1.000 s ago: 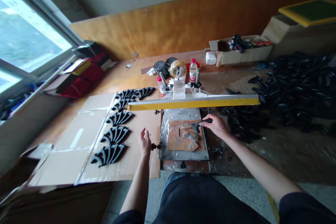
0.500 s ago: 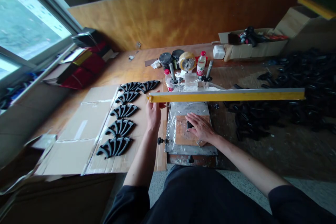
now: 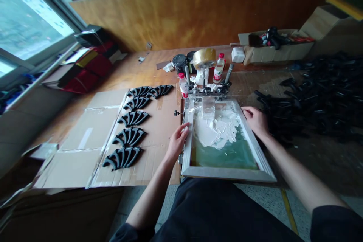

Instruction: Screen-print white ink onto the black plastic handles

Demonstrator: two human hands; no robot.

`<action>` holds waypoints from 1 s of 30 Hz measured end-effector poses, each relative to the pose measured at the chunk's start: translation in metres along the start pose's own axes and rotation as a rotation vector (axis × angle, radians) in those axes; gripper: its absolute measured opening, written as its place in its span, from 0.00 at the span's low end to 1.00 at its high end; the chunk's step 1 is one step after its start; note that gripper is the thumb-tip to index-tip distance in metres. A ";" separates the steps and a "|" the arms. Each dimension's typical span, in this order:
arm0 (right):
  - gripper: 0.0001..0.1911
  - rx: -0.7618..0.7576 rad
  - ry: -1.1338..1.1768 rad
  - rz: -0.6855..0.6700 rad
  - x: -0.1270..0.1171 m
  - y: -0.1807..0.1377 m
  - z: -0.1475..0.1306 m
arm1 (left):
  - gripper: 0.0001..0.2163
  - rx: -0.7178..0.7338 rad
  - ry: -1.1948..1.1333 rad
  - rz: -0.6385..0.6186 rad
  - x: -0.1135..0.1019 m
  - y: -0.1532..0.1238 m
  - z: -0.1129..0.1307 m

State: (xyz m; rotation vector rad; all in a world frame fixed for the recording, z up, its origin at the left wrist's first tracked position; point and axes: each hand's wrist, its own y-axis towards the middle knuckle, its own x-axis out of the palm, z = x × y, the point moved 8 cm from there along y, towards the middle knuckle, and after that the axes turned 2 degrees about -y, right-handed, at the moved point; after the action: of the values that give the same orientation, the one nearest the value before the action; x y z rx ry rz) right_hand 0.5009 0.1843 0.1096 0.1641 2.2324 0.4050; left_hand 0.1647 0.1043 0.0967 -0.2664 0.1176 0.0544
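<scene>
A screen printing frame [image 3: 228,173] with silvery edges lies low in front of me, its green mesh [image 3: 227,157] partly covered with thick white ink [image 3: 215,130]. My left hand [image 3: 179,140] grips its left edge, fingers at the rim. On the opposite edge, my right hand [image 3: 256,121] has curled fingers against the rim. A clear block [image 3: 208,108] rests on the inked mesh near the hinge clamp [image 3: 208,91] at the back. The plate and wooden board beneath the frame are hidden.
Black curved parts [image 3: 122,158] lie in rows on cardboard [image 3: 76,166] at left. More black parts [image 3: 326,98] are heaped at right. Behind the clamp stand a tape roll [image 3: 204,58], a dark jar [image 3: 179,63] and bottles [image 3: 218,69]. An open carton [image 3: 278,53] sits farther back.
The frame has swung down from its raised position over the board, my left hand lowering with it. My right hand has left the small black piece on the board and moved to the frame's right edge.
</scene>
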 end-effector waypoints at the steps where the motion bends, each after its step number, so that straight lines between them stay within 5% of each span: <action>1: 0.20 -0.030 -0.014 0.023 0.001 0.011 -0.013 | 0.28 -0.038 0.029 0.005 0.001 0.001 -0.016; 5: 0.29 -0.298 -0.141 -0.123 0.045 0.033 -0.093 | 0.31 -0.097 0.198 0.059 0.004 0.013 -0.060; 9: 0.09 -0.369 -0.246 -0.400 0.092 0.012 -0.123 | 0.27 -0.079 0.270 0.080 0.005 0.022 -0.075; 16: 0.12 -0.805 -0.137 -0.670 0.080 -0.070 -0.134 | 0.25 -0.092 0.227 0.095 0.004 0.023 -0.087; 19: 0.08 -0.759 -0.078 -0.732 0.077 -0.066 -0.133 | 0.25 -0.087 0.212 0.092 0.004 0.023 -0.087; 22: 0.09 -0.650 -0.094 -0.605 0.077 -0.058 -0.128 | 0.26 -0.093 0.198 0.095 0.003 0.022 -0.085; 27: 0.11 -0.710 -0.094 -0.575 0.082 -0.082 -0.129 | 0.27 -0.101 0.174 0.082 0.005 0.021 -0.085; 30: 0.10 -0.538 -0.049 -0.532 0.081 -0.052 -0.128 | 0.29 -0.105 0.161 0.053 0.006 0.020 -0.080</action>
State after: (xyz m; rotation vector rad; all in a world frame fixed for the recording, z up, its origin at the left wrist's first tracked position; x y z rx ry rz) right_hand 0.3515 0.1256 0.1093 -0.6779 1.9399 0.6694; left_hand 0.1604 0.1027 0.0142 -0.3728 0.2819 0.0919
